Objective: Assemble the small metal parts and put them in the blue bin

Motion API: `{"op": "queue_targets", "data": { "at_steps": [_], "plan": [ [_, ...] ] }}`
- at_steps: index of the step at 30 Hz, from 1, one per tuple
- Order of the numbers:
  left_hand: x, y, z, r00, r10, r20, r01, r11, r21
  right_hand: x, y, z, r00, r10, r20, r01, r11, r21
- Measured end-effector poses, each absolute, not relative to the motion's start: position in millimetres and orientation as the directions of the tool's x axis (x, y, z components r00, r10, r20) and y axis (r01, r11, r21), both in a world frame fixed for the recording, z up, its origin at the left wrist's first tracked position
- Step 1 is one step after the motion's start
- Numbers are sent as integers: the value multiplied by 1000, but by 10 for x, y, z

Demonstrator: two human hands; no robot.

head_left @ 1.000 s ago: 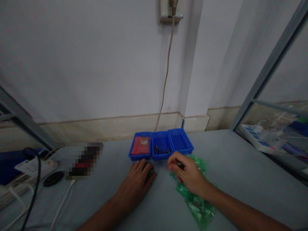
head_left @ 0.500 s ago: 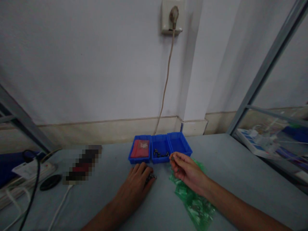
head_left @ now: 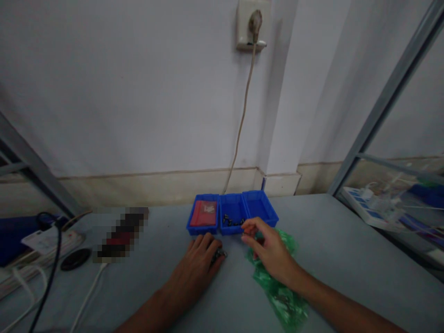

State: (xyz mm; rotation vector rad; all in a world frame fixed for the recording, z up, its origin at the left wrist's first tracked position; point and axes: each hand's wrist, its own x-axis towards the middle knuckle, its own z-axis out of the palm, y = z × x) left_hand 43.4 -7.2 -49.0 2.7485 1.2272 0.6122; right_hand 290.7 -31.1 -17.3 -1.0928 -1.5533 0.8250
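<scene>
My left hand (head_left: 198,261) lies on the table with its fingers curled around a small heap of dark screws (head_left: 219,255), partly hidden under the palm. Just in front of the middle blue bin (head_left: 233,202), my right hand (head_left: 270,249) has thumb and index finger pinched together; what sits between the tips is too small to make out. Several black screws (head_left: 227,220) lie in that middle bin. A red plastic bag (head_left: 204,213) fills the left blue bin (head_left: 193,229). Beneath my right hand and wrist is a crumpled green plastic bag (head_left: 282,296).
The right blue bin (head_left: 261,206) stands against the middle one. At the left are a blurred-out object (head_left: 121,233), a black disc (head_left: 75,259) and cables. A power strip (head_left: 364,206) lies at the right beyond the metal frame (head_left: 385,99). Behind the table rises a wall (head_left: 138,101).
My right hand has turned and its fingertips have shifted slightly left and down, toward the front of the middle bin. The left hand stays over the screws. The view has shifted slightly.
</scene>
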Motion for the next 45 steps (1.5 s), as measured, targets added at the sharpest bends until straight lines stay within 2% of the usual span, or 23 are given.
{"op": "queue_targets", "data": {
  "at_steps": [3,5,11,23,28,31,34,41,45],
  "plan": [
    [440,-83,-473,601,738,307,707,-670,228,2922,-364,-162,-210,812,545,496,569,-656],
    [444,-90,-459,603,741,296,707,-668,232,2931,-382,-162,-246,782,573,542,601,-588],
    [448,-92,-450,601,741,298,713,-666,218,2987,-292,-229,-187,837,514,579,516,-631],
    [476,-122,-377,619,727,297,710,-680,183,3033,-167,-295,-157,785,599,727,503,-468],
    [471,-123,-374,626,717,308,704,-689,174,3003,-244,-212,-254,778,574,744,536,-397],
    [473,-130,-369,621,721,309,710,-684,169,2957,-341,-136,-490,743,457,652,660,-373],
    [477,-136,-358,620,724,304,714,-681,166,2910,-406,-104,-615,695,372,603,719,-346],
    [491,-145,-337,617,729,295,720,-675,163,2877,-387,-170,-629,701,334,625,713,-319],
    [498,-153,-319,616,739,272,729,-666,157,2868,-368,-241,-640,691,335,647,720,-249]
  ]
}}
